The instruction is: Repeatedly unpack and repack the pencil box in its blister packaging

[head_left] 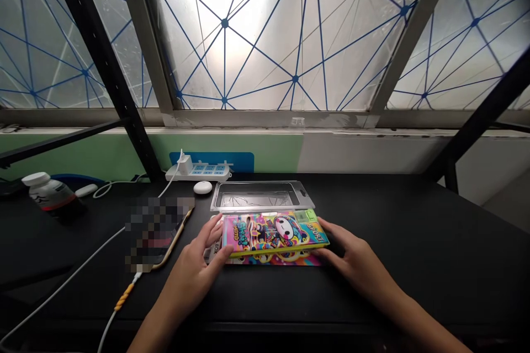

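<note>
A colourful cartoon-printed pencil case [275, 233] with a yellow-green edge lies between my hands, tilted slightly up toward me. My left hand [202, 253] grips its left end, thumb on the near edge and fingers behind. At the other end, my right hand [348, 253] holds the right side between thumb and fingers. Under the case is a bright printed card [273, 260], mostly covered by it. Just beyond sits a clear plastic tray [304, 196], with nothing visible inside.
Left of my hands, a blurred-out phone [159, 234] lies with a white cable [122, 299] attached. A power strip [207, 171], a small white case [202, 187] and a white-capped bottle [52, 196] stand farther back on the black table [426, 242]. Dark metal posts [103, 66] rise at both sides.
</note>
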`<state>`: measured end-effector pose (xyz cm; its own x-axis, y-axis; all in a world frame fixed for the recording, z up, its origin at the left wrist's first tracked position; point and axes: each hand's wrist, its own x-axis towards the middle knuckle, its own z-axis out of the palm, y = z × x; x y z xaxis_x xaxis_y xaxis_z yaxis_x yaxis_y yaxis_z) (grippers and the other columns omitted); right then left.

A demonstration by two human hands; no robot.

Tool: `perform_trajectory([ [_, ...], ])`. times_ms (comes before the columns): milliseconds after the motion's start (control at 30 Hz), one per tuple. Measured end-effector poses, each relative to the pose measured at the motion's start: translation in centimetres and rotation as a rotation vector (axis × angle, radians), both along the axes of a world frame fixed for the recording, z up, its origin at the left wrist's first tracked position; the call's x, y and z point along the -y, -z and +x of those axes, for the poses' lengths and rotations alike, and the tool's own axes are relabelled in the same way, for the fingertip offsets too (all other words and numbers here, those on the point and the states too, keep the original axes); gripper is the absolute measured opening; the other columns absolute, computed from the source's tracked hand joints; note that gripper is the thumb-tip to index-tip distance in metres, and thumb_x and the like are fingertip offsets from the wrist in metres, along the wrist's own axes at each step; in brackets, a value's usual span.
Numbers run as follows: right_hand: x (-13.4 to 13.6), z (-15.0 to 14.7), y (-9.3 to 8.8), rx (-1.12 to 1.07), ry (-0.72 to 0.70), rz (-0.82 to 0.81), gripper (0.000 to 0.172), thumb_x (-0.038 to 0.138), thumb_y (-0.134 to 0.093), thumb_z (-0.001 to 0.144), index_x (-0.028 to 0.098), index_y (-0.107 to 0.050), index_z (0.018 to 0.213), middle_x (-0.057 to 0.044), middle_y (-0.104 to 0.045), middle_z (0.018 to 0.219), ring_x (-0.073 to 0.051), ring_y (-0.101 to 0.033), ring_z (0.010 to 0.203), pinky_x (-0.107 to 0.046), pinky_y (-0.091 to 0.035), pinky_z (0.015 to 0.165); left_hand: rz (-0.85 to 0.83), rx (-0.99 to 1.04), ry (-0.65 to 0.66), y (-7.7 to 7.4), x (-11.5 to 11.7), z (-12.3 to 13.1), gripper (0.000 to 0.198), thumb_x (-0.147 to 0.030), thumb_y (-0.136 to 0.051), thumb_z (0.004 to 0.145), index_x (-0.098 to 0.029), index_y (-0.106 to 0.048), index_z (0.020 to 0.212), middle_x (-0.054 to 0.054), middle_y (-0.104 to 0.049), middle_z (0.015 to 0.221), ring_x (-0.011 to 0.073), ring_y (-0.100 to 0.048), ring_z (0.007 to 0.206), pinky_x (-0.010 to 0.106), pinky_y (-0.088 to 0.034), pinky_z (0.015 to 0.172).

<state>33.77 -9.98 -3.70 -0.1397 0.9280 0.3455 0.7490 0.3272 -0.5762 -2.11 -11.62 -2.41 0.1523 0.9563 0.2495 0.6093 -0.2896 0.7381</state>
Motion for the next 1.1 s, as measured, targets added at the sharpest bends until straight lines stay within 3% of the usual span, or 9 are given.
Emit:
perform_trajectory([
  [133,-2.3,-0.6,-2.6,-0.050,0.055,0.084,0.057,0.048,-0.066,0.085,0.023,-0.060,0.135,-0.009,-0.066,0.134,-0.033,-0.070,0.106,-0.042,-0.062,0.080,0.353,-0.174,-0.042,-2.8,-2.8,1.0,0.072,-0.052,-0.067,0.087,-0.029,-0.037,0.149,0.011,-0.055,0.143,0.0314,-0.054,0.131,0.046,-0.046,0.106],
  [267,-6.7,-2.2,-5.1,-0.072,0.036,0.167,0.054,0.049,-0.071,0.082,0.022,-0.066,0.127,-0.009,-0.074,0.118,-0.033,-0.069,0.107,-0.045,-0.057,0.091,0.495,-0.238,-0.111,-5.4,-8.0,2.1,0.070,-0.048,-0.070,0.087,-0.025,-0.040,0.145,0.012,-0.057,0.136,0.0325,-0.052,0.128,0.050,-0.043,0.106],
  [367,-9.3,-3.2,-4.8,-0.098,0.016,0.195,0.054,0.048,-0.070,0.083,0.019,-0.064,0.128,-0.011,-0.072,0.121,-0.033,-0.068,0.109,-0.046,-0.055,0.093,0.495,-0.196,-0.199,-4.2,-10.5,2.7,0.058,-0.041,-0.066,0.091,-0.023,-0.044,0.141,0.012,-0.054,0.137,0.0307,-0.048,0.129,0.047,-0.040,0.109],
  [467,-10.3,-3.3,-3.0,-0.057,-0.017,0.130,0.052,0.048,-0.069,0.084,0.020,-0.063,0.127,-0.012,-0.072,0.120,-0.033,-0.069,0.108,-0.047,-0.056,0.092,0.391,-0.190,-0.209,-1.8,-11.0,2.7,0.054,-0.042,-0.064,0.092,-0.025,-0.046,0.140,0.011,-0.056,0.131,0.0296,-0.049,0.126,0.044,-0.042,0.106],
  [533,-10.3,-2.9,-1.8,0.002,-0.047,0.100,0.051,0.049,-0.067,0.084,0.020,-0.063,0.126,-0.012,-0.072,0.120,-0.033,-0.068,0.108,-0.048,-0.055,0.093,0.359,-0.227,-0.200,-0.9,-10.8,2.4,0.056,-0.044,-0.065,0.090,-0.026,-0.047,0.140,0.010,-0.056,0.132,0.0303,-0.048,0.126,0.045,-0.040,0.107],
  [733,-9.7,-2.5,-1.3,0.092,-0.114,0.095,0.046,0.049,-0.056,0.093,0.019,-0.060,0.128,-0.014,-0.062,0.134,-0.032,-0.059,0.124,-0.049,-0.049,0.104,0.191,-0.476,-0.187,-2.1,-10.6,1.5,0.060,-0.058,-0.056,0.091,-0.024,-0.052,0.140,0.013,-0.061,0.120,0.0336,-0.051,0.117,0.050,-0.042,0.100],
  [833,-9.5,-2.8,-1.4,0.132,-0.156,0.100,0.041,0.047,-0.050,0.096,0.020,-0.062,0.125,-0.015,-0.053,0.143,-0.032,-0.053,0.130,-0.049,-0.046,0.108,0.154,-0.600,-0.179,-2.3,-10.4,1.4,0.053,-0.060,-0.047,0.094,-0.026,-0.058,0.134,0.015,-0.059,0.129,0.0369,-0.047,0.125,0.057,-0.038,0.103],
  [933,-9.1,-3.2,-1.4,0.158,-0.160,0.141,0.036,0.042,-0.046,0.099,0.020,-0.062,0.123,-0.016,-0.047,0.147,-0.033,-0.051,0.133,-0.052,-0.046,0.107,0.209,-0.652,-0.157,-2.2,-10.0,1.9,0.046,-0.055,-0.044,0.098,-0.025,-0.062,0.128,0.015,-0.045,0.148,0.0370,-0.037,0.137,0.061,-0.030,0.109],
  [1100,-7.4,-4.8,-1.8,0.176,-0.220,0.354,0.031,0.033,-0.049,0.098,0.022,-0.060,0.125,-0.016,-0.049,0.145,-0.034,-0.049,0.133,-0.056,-0.043,0.107,0.383,-0.575,-0.061,-2.2,-9.6,4.2,0.047,-0.046,-0.043,0.100,-0.020,-0.052,0.138,0.015,-0.032,0.159,0.0323,-0.028,0.146,0.052,-0.028,0.116],
])
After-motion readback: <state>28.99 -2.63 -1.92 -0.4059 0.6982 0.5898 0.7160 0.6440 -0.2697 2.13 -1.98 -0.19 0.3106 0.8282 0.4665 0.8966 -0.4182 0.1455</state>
